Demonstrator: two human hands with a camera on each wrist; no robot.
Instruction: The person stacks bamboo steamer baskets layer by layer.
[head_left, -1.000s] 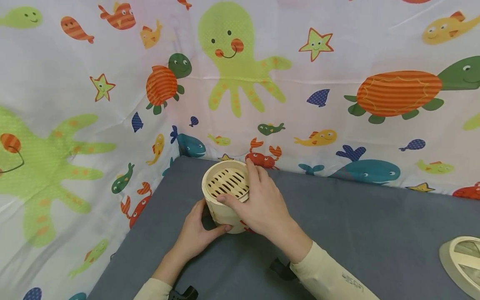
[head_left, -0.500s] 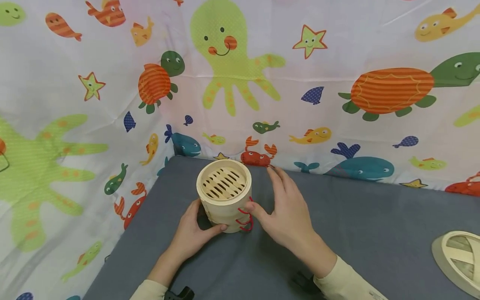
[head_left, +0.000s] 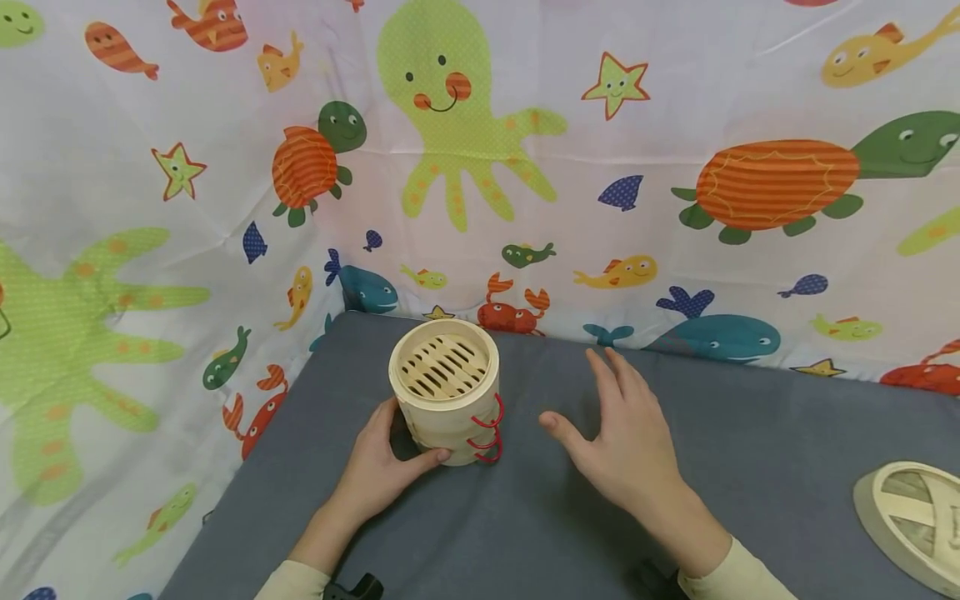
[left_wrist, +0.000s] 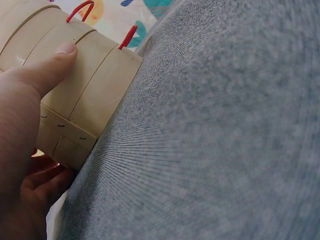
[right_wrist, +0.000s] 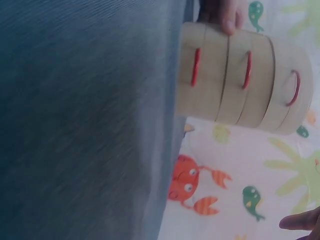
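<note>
A stack of round bamboo steamer baskets [head_left: 442, 425] stands upright on the grey surface in the head view, its slatted top tier uncovered. Red loop handles [right_wrist: 247, 70] run down its side, one per tier, three in the right wrist view. My left hand [head_left: 375, 467] grips the lower part from the left, thumb across the front; in the left wrist view the thumb [left_wrist: 55, 65] lies along the wall and the fingers curl round the far side. My right hand [head_left: 633, 446] hovers to the right of the stack, fingers spread, holding nothing.
A round bamboo lid [head_left: 873, 508] with crossed strips lies at the far right, cut off by the frame edge. Behind the grey surface [head_left: 765, 450] hangs a white curtain [head_left: 540, 50] printed with sea animals, which also closes in the left side.
My right hand has let go of the steamer's top and moved away to the right, uncovering the red handles. The left hand keeps its hold, and the stack stays in place.
</note>
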